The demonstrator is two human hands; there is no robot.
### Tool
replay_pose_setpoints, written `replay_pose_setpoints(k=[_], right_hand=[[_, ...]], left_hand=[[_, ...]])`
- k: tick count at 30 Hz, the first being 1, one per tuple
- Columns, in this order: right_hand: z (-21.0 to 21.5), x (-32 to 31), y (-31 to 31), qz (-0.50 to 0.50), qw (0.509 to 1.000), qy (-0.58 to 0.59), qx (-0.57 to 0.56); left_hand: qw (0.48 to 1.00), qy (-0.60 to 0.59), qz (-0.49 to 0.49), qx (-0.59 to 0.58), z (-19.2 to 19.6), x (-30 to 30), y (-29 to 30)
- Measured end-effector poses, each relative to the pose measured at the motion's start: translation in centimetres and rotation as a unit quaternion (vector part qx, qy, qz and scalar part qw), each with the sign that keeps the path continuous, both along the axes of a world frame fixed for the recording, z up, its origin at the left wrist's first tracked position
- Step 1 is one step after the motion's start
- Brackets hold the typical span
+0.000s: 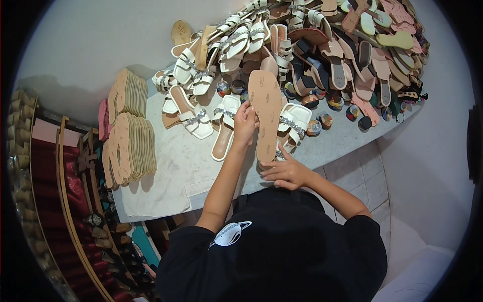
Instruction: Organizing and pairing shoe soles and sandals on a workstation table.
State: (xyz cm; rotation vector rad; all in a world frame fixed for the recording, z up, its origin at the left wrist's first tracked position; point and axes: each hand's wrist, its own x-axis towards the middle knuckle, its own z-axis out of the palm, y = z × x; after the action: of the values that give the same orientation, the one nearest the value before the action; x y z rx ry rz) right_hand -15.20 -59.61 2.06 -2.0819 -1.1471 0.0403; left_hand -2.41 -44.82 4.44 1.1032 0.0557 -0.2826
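My left hand (245, 125) is closed on the left edge of a long tan shoe sole (268, 113) with faint printed marks, held upright over the table. Its lower end meets the fingertips of my right hand (287, 172), whose fingers are stretched and spread. Partly hidden behind the sole lies a white sandal (298, 115) with a glittery strap. To the left of my left hand are another white sandal (220, 145) and a tilted white sandal (202, 129) with similar straps.
Stacks of tan soles (132, 146) stand at the table's left end. A large pile of sandals (332, 55) covers the far side, with round multicoloured heels (314, 128) along its near edge. Left of the grey-white table (168, 173) is a shelf rack (65, 166) holding footwear.
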Motion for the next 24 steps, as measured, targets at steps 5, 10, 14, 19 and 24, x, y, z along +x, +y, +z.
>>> replay_pose_setpoints(k=[5,10,14,19,24], right_hand=[[3.7,5.6,-1.3,-0.13,0.976,-0.025,0.171],[3.8,8.2,-0.6,-0.305,0.936,-0.168,-0.061],[3.1,5.7,1.5,-0.271,0.941,-0.146,-0.141],[0.8,1.8,2.1,-0.142,0.969,-0.125,-0.161],[1.0,1.4,2.9,0.064,0.998,-0.006,0.021]], left_hand=[[1.0,-0.005,-0.015,-0.002,0.2,-0.6,-0.2],[1.0,0.012,-0.008,-0.011,2.1,-1.8,-1.0],[1.0,-0.021,0.006,-0.006,0.5,-1.4,0.5],[0.998,-0.004,0.059,-0.03,0.4,0.1,2.2],[0.993,-0.017,0.115,-0.033,1.3,1.4,5.0]])
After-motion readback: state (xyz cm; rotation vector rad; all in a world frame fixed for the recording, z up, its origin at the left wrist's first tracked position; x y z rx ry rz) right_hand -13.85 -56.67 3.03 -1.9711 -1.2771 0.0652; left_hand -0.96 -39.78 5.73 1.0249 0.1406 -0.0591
